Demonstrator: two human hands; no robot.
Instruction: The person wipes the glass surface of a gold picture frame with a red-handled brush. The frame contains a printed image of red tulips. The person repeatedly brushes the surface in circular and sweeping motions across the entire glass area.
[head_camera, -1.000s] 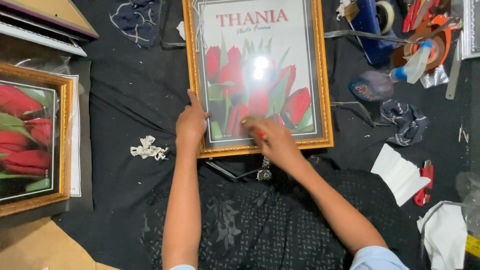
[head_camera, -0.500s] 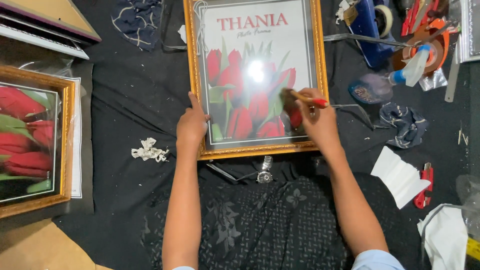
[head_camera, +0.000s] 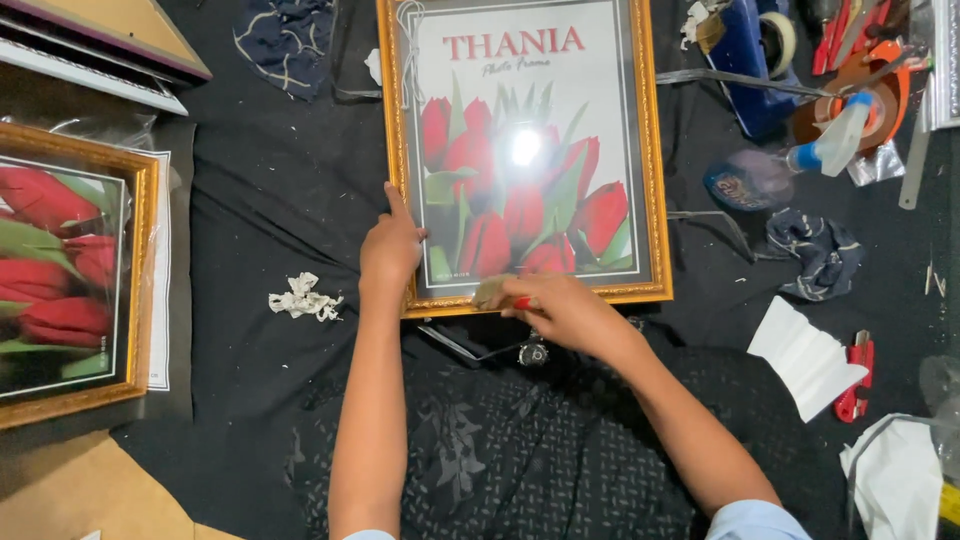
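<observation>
Two-handed now, working over a large gold-framed print of red tulips (head_camera: 520, 150), lying flat on the black cloth (head_camera: 260, 200) straight ahead of the body. Bracing it with the left hand (head_camera: 392, 250), sitting exactly where it was a second back: on the left rail near the bottom corner, grip spread flat, forefinger pointing up along the gilt, pinching nothing.

Swinging down with the right hand (head_camera: 565, 310). Half a second ago riding high by the right side of the glass, now dropping back to the bottom rail, a little left of its middle. Grip pressed together around a small brownish wiping pad with a red end (head_camera: 495, 291), touching the lower edge of the frame.

Reading that as back-and-forth rubbing, probably coming off the glass to tend the bottom edge again. Not shifting the print at all between looks, so the bracing seems to be doing its job.

Round about: lying well apart to the left, a second gold-framed tulip picture (head_camera: 70, 290); sitting near the left forearm, a crumpled white scrap (head_camera: 303, 297); resting off to the right, a folded white paper (head_camera: 800, 355) just beside a red cutter (head_camera: 855, 375).
</observation>
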